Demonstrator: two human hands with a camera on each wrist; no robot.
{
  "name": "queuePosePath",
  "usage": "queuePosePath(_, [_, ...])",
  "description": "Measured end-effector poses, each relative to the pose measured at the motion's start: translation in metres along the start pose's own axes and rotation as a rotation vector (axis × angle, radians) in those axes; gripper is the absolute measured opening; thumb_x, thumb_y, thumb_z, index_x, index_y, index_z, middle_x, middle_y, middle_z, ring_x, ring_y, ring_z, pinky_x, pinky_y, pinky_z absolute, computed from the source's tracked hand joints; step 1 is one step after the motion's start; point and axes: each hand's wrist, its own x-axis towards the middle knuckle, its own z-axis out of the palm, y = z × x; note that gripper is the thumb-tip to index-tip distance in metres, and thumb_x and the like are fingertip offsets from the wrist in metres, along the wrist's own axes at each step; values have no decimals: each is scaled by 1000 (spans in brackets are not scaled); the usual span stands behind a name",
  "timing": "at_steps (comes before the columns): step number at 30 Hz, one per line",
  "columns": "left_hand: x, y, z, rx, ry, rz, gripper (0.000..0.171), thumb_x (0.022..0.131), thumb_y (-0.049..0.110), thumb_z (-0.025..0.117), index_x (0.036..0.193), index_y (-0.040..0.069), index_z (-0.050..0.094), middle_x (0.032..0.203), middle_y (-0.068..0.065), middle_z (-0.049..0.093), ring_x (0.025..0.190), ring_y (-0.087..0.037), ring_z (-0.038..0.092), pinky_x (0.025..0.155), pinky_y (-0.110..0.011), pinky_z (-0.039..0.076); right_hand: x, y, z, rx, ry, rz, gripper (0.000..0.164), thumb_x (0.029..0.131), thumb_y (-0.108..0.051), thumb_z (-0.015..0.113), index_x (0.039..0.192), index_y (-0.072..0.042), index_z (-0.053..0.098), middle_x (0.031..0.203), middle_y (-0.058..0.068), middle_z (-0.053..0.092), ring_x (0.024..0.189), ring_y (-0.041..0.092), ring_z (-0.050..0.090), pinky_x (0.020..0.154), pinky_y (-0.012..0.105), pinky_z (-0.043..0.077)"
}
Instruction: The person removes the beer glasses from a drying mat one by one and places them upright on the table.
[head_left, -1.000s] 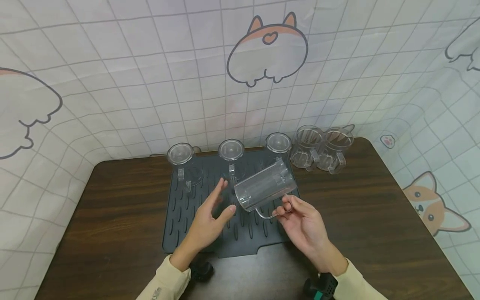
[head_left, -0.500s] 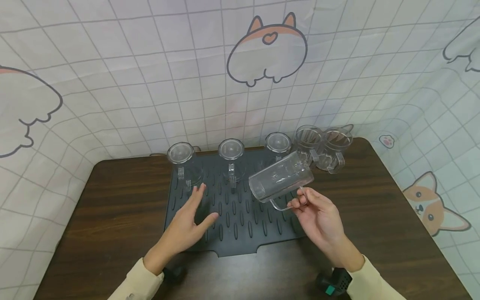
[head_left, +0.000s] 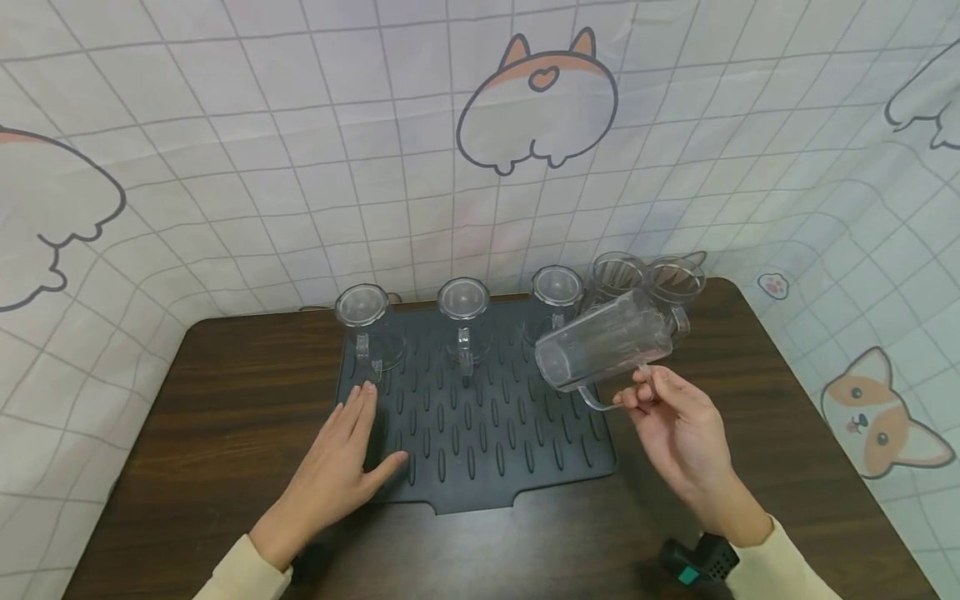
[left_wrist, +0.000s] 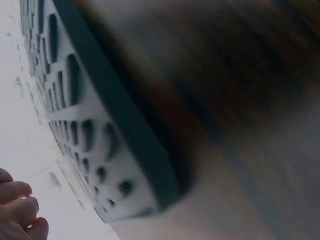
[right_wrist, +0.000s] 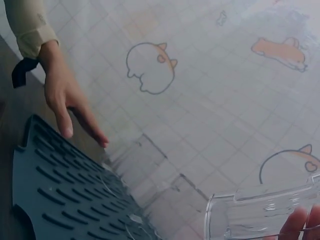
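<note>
My right hand [head_left: 686, 433] pinches the handle of a clear mug [head_left: 600, 343] and holds it on its side, tilted, above the right part of the dark ridged drying mat [head_left: 480, 479]. In the head view this mug overlaps two upright clear mugs, the nearer-left one [head_left: 617, 268] and the right one [head_left: 675, 273]. My left hand [head_left: 333, 462] holds nothing; its fingers are straight and its thumb spread, over the mat's left edge. Three mugs stand upside down along the mat's back: left [head_left: 362, 307], middle [head_left: 462, 300] and right [head_left: 557, 287].
A dark wooden table [head_left: 225, 417] carries everything. Behind it hangs a white gridded cloth [head_left: 300, 167] with cartoon dogs, close to the table's back edge. The left wrist view shows the mat's raised edge [left_wrist: 130, 135] close up.
My right hand has carried the mug to the right, towards the upright mugs. My left hand has drawn away to the left, to the mat's left edge.
</note>
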Motion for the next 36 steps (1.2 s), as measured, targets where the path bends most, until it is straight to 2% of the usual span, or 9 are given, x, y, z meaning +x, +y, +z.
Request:
queuePosePath(7, [-9,-16,1,51,-6,-48,102,92,53,73,159,-9,27,166,-29,31,156,-46,32,124,-64,31,-2,-16,-4,-11,11,-66,46,113,-3,24,107,10,68,93,14,74,91,29,71,96,35,59])
queuePosePath(17, [-19,-33,-5,67,-97,-125,107,94,62,66,157,-13,27,165,-34,30,154,-52,29,123,-69,28,-3,-43,-5,32,14,-129,45,113,-3,21,106,14,63,97,19,70,91,33,69,97,39,58])
queuePosePath(21, [-22,-36,-3,65,-115,-135,106,94,62,66,157,-15,27,164,-36,29,154,-53,29,123,-70,27,-1,-59,-7,46,8,-149,46,113,-3,20,108,15,62,96,20,69,89,34,70,96,41,58])
queuePosePath(27, [-25,-39,0,55,-140,-148,106,94,61,66,156,-15,27,164,-37,27,154,-54,28,122,-70,27,-2,-79,-12,55,50,-230,48,112,-1,20,102,20,62,95,25,69,84,37,68,92,46,58])
queuePosePath(36, [-27,-41,4,30,-187,-172,107,94,62,64,157,-15,25,165,-36,25,155,-54,25,124,-70,25,-1,-102,-14,82,74,-298,51,111,2,18,96,23,62,91,30,69,80,42,66,88,49,59])
